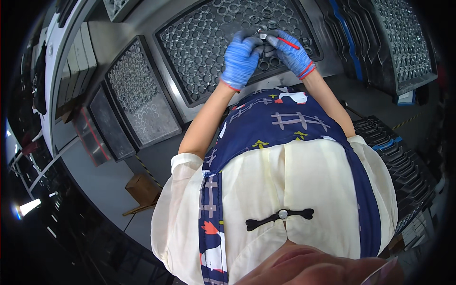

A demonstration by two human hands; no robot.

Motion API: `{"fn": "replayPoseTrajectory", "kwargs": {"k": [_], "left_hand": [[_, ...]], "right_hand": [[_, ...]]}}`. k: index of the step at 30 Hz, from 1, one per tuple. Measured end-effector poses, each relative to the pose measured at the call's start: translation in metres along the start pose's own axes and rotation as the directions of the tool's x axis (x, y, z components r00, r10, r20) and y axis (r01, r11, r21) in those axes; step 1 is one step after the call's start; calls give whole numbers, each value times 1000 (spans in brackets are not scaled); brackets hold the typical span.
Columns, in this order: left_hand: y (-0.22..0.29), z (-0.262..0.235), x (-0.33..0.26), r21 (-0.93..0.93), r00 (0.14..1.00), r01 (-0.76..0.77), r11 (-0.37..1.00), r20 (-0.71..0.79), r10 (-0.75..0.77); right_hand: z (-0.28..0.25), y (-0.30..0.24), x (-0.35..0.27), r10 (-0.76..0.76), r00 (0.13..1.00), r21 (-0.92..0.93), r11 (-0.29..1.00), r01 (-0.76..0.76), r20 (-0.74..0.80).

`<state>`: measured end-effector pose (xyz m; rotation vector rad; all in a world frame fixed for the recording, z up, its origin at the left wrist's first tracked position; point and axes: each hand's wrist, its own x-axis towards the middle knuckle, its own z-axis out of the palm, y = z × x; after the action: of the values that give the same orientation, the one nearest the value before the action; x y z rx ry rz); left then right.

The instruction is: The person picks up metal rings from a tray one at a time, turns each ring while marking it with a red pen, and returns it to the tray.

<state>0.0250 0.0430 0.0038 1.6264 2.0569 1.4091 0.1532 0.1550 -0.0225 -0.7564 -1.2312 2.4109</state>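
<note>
Head view, looking steeply down the person's own front to a grey workbench (142, 28) along the upper frame.

Edges and room: both hands meet at upper centre, over the near half of a black tray (187, 42). Bare bench strip between this tray's near rim and the apron (285, 128); narrow. Trays sit close side by side, thin gaps only. Open grey floor at lower left, a brown cardboard box (141, 187) standing on it.

Containers: black tray holds many metal rings (209, 23) in rows of round pockets. A second tray (142, 90) at left centre holds paler, shinier round parts, packed tight. Another filled tray (408, 42) at upper right; stacked dark empty trays (403, 166) at right.

Hands: left hand (241, 59) in a blue knit glove, fingers curled shut around a small metal piece (262, 34), mostly hidden. Right hand (292, 52), same glove with red cuff edge, pinches a thin red tool (288, 43) against that piece. Hands touching.

Materials: gloves ribbed, rings dull grey metal, trays matte plastic, apron dark blue printed cloth over cream blouse.
</note>
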Motion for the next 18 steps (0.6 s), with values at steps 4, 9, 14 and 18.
{"fn": "replayPoseTrajectory", "kwargs": {"k": [4, 9, 14, 18], "left_hand": [[12, -12, -3, -502, 879, 468, 727, 178, -443], [29, -15, -2, -99, 963, 263, 960, 82, -255], [41, -27, 3, -253, 945, 325, 911, 102, -309], [44, -27, 2, -507, 895, 438, 743, 163, -416]], "right_hand": [[7, -10, -8, -6, 998, -10, 1000, 7, 69], [14, -19, -17, -305, 935, -713, 614, 340, 183], [20, -43, -29, -134, 980, -460, 868, 188, 147], [26, -51, -38, 23, 987, -115, 993, -4, 161]]}}
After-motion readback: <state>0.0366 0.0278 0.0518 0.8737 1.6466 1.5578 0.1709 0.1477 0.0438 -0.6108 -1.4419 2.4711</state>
